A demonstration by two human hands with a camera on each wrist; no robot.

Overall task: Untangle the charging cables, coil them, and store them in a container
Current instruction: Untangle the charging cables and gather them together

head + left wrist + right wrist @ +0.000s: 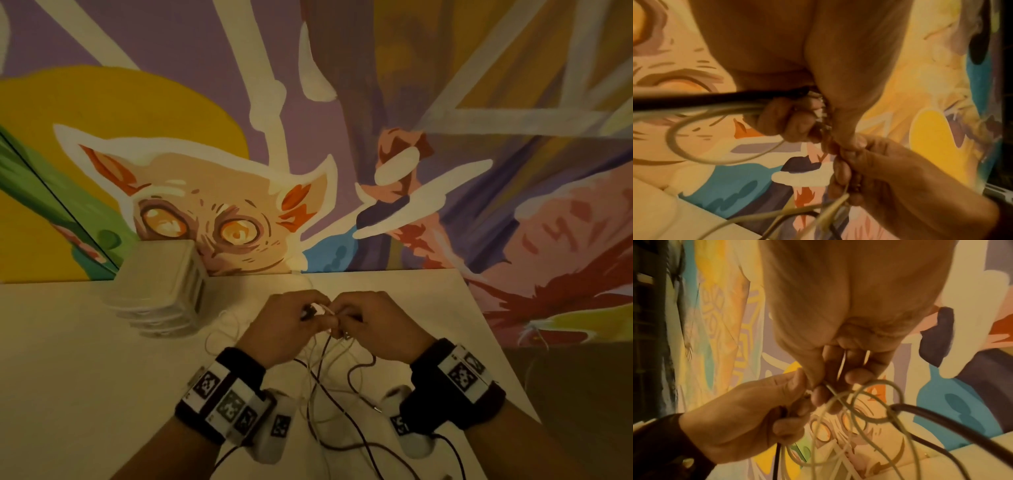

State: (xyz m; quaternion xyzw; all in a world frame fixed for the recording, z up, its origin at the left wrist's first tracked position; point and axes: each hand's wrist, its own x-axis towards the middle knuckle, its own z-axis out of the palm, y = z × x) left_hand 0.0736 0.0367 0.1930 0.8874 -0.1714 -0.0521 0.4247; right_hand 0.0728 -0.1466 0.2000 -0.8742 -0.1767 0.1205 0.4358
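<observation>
Both hands are raised above the white table (85,359), meeting fingertip to fingertip over a tangle of white and dark charging cables (329,383). My left hand (291,318) pinches the knot with curled fingers; a dark cable (715,99) and white cables (701,112) run out of its grip. My right hand (363,318) pinches white strands (838,395) of the same knot. Loose loops hang from both hands down to the table. A translucent plastic container (161,291) stands at the back left of the table, beside my left hand.
A painted mural with a cat face (212,219) fills the wall right behind the table. The table's right edge (503,359) slants down beside my right wrist, with dark floor beyond it. Both wrists wear black bands with marker tags.
</observation>
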